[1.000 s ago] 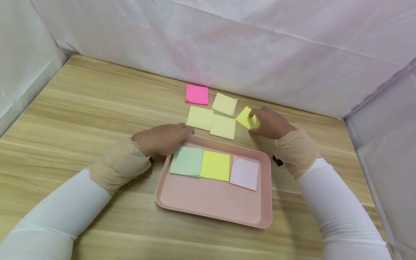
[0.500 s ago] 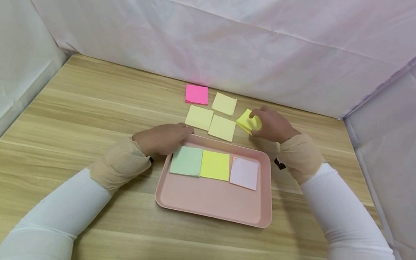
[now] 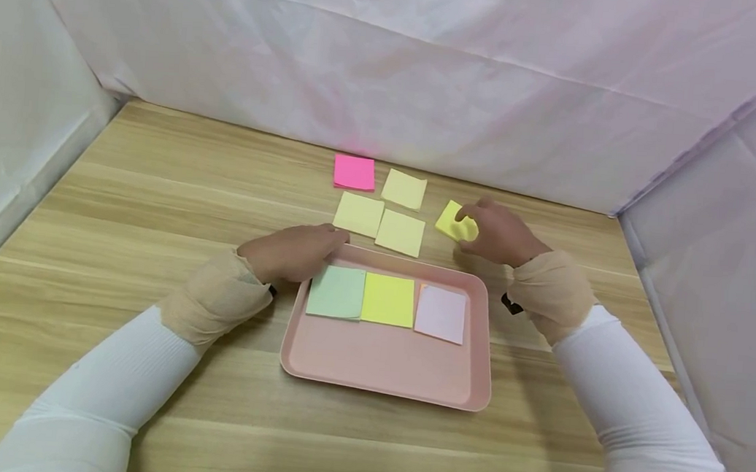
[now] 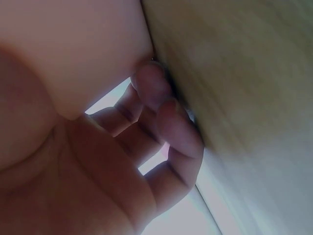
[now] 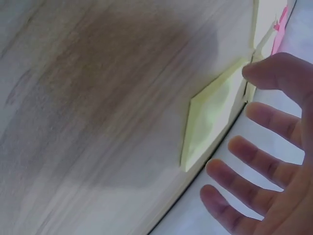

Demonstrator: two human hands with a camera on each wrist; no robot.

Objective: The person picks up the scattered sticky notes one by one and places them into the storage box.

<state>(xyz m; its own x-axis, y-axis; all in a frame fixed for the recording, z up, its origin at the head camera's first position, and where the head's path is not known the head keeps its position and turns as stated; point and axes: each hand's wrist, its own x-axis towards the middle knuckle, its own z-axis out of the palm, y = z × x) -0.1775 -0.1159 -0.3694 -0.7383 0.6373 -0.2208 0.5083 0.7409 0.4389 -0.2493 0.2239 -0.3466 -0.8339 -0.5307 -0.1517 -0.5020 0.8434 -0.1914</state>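
Wood-grain table (image 3: 207, 414), white cloth (image 3: 364, 59) behind. Left hand (image 3: 291, 252) grips pink tray (image 3: 376, 360), lower centre. Right hand (image 3: 505, 234) loosely open, gripping nothing, at yellow pad (image 3: 449, 215), right of centre. Likely pick-up step; calls for pinch.

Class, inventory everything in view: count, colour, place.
Table: 1, brown, across view
Screens: 3, whitish, bordering table
Tray: 1, pink, on table
Green sticky pad: 1, green, tray's left
Neon sticky pad: 1, yellow, tray's middle
Lilac sticky pad: 1, lilac, tray's right
Orange sliver: 1, orange, lilac pad's edge
Pink sticky pad: 1, pink, near back screen
Pale sticky pads: 3, yellowish, beyond tray
Rightmost sticky pad: 1, yellow, beyond tray
Sleeves: 2, white, forearms
Wrist wraps: 2, beige, wrists
Black pieces: 2, black, wrists
Left hand: 1, bare, tray's far left corner
Right hand: 1, bare, at rightmost pad
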